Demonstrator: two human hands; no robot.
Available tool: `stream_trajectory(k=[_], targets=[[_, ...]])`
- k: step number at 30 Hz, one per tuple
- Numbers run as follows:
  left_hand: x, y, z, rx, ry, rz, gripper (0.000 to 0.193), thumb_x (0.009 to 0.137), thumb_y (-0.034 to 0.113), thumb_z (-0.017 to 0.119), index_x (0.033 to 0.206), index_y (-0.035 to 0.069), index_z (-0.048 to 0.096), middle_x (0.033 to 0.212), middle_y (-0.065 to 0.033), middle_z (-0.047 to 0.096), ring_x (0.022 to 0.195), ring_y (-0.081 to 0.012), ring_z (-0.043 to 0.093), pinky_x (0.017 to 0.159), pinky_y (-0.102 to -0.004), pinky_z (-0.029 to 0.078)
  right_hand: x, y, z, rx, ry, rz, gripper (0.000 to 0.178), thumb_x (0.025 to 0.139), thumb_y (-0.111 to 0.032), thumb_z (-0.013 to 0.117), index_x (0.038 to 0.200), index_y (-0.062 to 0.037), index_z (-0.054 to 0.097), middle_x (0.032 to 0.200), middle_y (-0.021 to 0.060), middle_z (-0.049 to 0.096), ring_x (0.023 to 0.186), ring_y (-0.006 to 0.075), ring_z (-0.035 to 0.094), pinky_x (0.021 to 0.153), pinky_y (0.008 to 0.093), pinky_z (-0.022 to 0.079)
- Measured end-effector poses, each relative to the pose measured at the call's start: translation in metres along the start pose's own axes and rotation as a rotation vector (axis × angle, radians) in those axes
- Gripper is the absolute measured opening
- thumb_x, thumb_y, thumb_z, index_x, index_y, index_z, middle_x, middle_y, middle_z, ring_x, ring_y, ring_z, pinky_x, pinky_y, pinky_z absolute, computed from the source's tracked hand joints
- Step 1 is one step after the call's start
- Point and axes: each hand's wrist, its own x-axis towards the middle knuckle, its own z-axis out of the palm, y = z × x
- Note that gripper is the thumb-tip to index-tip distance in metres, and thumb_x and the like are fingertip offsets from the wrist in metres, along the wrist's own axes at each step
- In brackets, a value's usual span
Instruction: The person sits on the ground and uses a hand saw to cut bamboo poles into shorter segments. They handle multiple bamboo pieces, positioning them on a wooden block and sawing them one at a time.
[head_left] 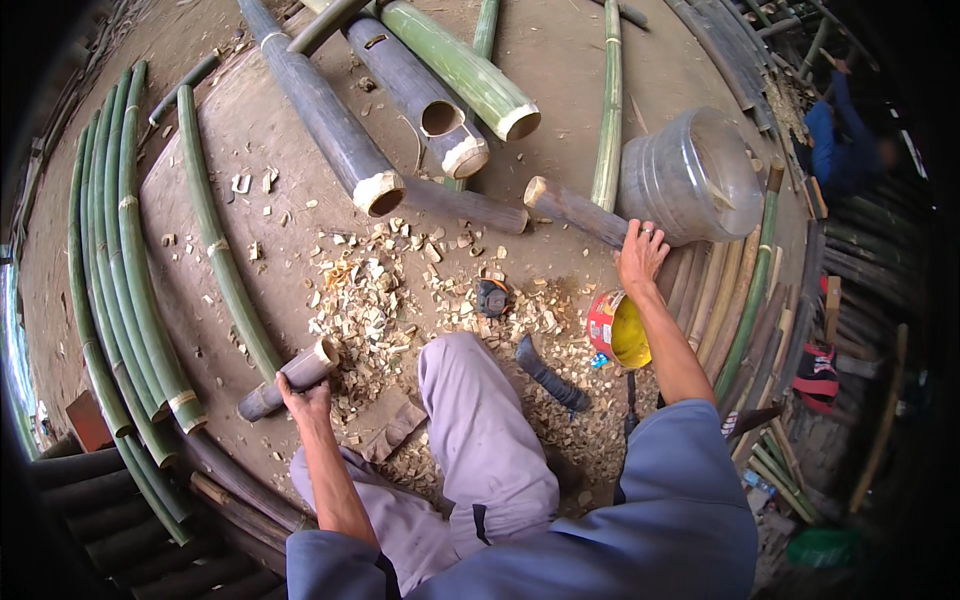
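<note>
Near my left knee, my left hand [310, 402] grips a short dark bamboo section [290, 380], its pale cut end tilted up and away from me. Reaching out to the right, my right hand [641, 256] has its fingers curled over the near end of a longer dark bamboo piece [572, 210]. That piece lies on the ground, its pale trimmed end pointing left. Close below the right hand is a red tin with a yellow inside [628, 335], lying on its side. A clear plastic bucket [660, 185] sits just beyond this hand.
Thick bamboo poles [410, 95] lie ahead, one with a round hole. Green poles [140, 260] line the left; more bamboo [735, 290] lies right. Wood chips [370, 300] cover the ground around a small dark object [492, 297] and a dark wrapped handle [552, 376].
</note>
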Motion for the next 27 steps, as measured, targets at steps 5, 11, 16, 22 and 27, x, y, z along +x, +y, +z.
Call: stream_trajectory(k=[5,11,16,22,27], targets=[[0.0,0.0,-0.005,0.008,-0.062,0.012,0.06,0.086,0.041,0.063,0.132,0.01,0.042,0.134,-0.0106,0.047,0.123,-0.0319,0.045,0.104,-0.0549,0.034,0.019,-0.052,-0.012,0.145,-0.214,-0.047,0.039,0.077,-0.006,0.062,0.115,0.0028,0.058,0.115,0.0207,0.055,0.105,0.0334,0.053,0.089,0.0489,0.039],[-0.007,-0.005,0.009,0.074,0.06,-0.014,0.07,0.082,0.044,0.066,0.136,0.01,0.038,0.138,-0.0106,0.041,0.126,-0.0327,0.041,0.107,-0.0553,0.031,0.04,-0.157,-0.009,0.44,0.006,-0.554,0.07,0.071,-0.024,0.072,0.129,0.0026,0.045,0.114,0.0209,0.058,0.108,0.0316,0.054,0.097,0.0485,0.039],[-0.004,0.002,0.001,0.147,0.113,-0.092,0.079,0.077,0.048,0.07,0.138,0.012,0.035,0.14,-0.0113,0.038,0.129,-0.0329,0.038,0.108,-0.056,0.029,0.047,-0.196,0.003,0.126,-0.153,-0.56,0.077,0.063,-0.036,0.076,0.125,0.0,0.049,0.103,0.0171,0.064,0.11,0.0314,0.054,0.1,0.0586,0.025],[-0.01,0.005,-0.001,0.202,0.085,-0.13,0.082,0.076,0.048,0.071,0.14,0.013,0.033,0.141,-0.0106,0.035,0.13,-0.033,0.037,0.107,-0.0556,0.03,0.056,-0.162,-0.023,0.259,-0.043,-0.502,0.054,0.058,-0.02,0.074,0.105,0.0001,0.055,0.091,0.0155,0.065,0.106,0.0311,0.055,0.089,0.0479,0.039],[-0.007,0.005,-0.005,0.159,0.083,-0.122,0.082,0.076,0.047,0.072,0.139,0.012,0.034,0.14,-0.0103,0.037,0.128,-0.0326,0.04,0.105,-0.0552,0.035,0.066,-0.093,-0.081,0.105,-0.076,-0.489,0.042,0.058,-0.005,0.071,0.096,-0.0014,0.054,0.093,0.0164,0.064,0.095,0.0315,0.059,0.081,0.0431,0.044]])
